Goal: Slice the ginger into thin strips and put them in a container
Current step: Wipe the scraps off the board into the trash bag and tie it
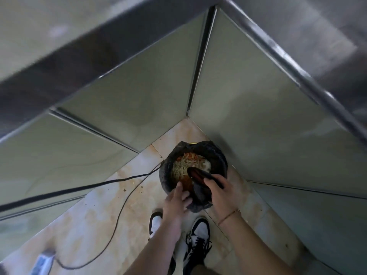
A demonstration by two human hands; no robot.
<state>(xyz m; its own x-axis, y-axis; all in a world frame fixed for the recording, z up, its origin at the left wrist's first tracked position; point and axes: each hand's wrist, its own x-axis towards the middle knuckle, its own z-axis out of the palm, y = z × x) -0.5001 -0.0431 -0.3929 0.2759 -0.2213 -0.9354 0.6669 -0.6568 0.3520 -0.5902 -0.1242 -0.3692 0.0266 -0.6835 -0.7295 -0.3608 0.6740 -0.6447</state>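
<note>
A round bin lined with a black bag point(218, 155) stands on the floor in the corner. Inside lies a heap of pale yellow strips point(181, 166) with orange shreds point(191, 155) on top. My right hand point(222, 189) grips a dark curved container with a reddish inside point(196, 175), tilted over the bin's near side. My left hand point(176, 201) touches the bag at the near rim with fingers fairly straight and the thumb pointing into the bin. No knife or cutting board is in view.
Steel counter edges point(297, 76) and cabinet panels point(129, 92) close in the corner on both sides. A black cable point(83, 188) crosses the stained floor tiles to a power strip point(42, 261). My two shoes point(198, 235) stand just in front of the bin.
</note>
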